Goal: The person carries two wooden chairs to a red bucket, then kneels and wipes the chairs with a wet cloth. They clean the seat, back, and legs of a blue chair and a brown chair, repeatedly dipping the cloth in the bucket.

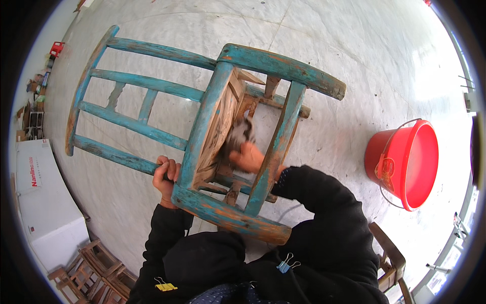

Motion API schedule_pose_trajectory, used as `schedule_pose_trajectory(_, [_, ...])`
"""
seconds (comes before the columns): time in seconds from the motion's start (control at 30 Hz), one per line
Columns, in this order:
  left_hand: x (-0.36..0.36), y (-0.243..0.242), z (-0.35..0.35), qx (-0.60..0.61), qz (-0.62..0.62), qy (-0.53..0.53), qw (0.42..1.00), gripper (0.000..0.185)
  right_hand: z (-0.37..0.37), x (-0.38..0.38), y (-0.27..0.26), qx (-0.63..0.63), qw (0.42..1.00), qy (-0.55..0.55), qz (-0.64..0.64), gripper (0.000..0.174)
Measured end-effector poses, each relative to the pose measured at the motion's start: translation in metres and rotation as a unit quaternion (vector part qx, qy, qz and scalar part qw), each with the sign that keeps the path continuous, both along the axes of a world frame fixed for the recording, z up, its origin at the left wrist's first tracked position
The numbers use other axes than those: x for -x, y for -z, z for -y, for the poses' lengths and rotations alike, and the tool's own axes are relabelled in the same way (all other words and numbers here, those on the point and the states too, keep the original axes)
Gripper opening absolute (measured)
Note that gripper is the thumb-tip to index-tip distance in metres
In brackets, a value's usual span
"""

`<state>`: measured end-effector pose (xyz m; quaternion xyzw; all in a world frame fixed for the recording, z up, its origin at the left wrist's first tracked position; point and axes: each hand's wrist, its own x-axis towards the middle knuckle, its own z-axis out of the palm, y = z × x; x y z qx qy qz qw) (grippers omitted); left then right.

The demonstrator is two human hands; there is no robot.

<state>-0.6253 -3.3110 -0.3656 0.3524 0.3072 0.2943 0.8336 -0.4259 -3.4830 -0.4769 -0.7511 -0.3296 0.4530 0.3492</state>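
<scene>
A worn wooden chair (199, 125) with peeling turquoise paint lies tipped over on the floor in front of me, its backrest to the left and its legs to the right. My left hand (166, 178) grips the near backrest post, close to the seat frame. Between the legs reaches my right hand (248, 157), blurred by motion. It holds a blurred grey-brown rag (241, 133) near the bare wooden underside of the seat (216, 131). The rag's exact contact with the wood cannot be made out.
A red plastic bucket (387, 159) with a wire handle stands on the grey floor at right. More wooden chairs are at lower left (102, 271) and lower right (391, 258). A white chest-like appliance (49, 197) and assorted boxes line the left wall.
</scene>
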Motion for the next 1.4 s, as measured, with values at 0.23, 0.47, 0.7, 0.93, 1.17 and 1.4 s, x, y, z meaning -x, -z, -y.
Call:
schedule_pose_trajectory(0.23, [-0.006, 0.000, 0.002, 0.008, -0.030, -0.037, 0.999, 0.010, 0.004, -0.009, -0.091, -0.283, 0.860, 0.287, -0.312, 0.056])
schedule_pose_trajectory(0.47, [-0.005, 0.002, 0.006, 0.038, -0.023, -0.040, 0.998, 0.010, 0.003, 0.020, -0.097, -0.441, 0.886, -0.090, 0.112, 0.054])
schedule_pose_trajectory(0.7, [-0.008, 0.013, 0.008, 0.085, -0.059, -0.098, 0.990, 0.005, -0.044, 0.006, -0.098, -0.604, 0.696, -0.095, 0.376, 0.040])
schedule_pose_trajectory(0.93, [-0.012, 0.012, 0.007, 0.106, -0.053, -0.082, 0.990, 0.007, -0.073, -0.032, -0.124, -0.610, 0.695, 0.012, 0.381, 0.048])
schedule_pose_trajectory(1.17, [0.000, 0.008, -0.005, 0.018, -0.043, -0.027, 0.999, 0.010, -0.077, -0.089, -0.097, -0.427, 0.752, 0.256, 0.433, 0.058])
schedule_pose_trajectory(1.4, [0.011, 0.030, -0.016, 0.017, -0.031, -0.040, 0.999, 0.017, -0.079, -0.064, -0.020, -0.372, 0.846, 0.250, 0.289, 0.050])
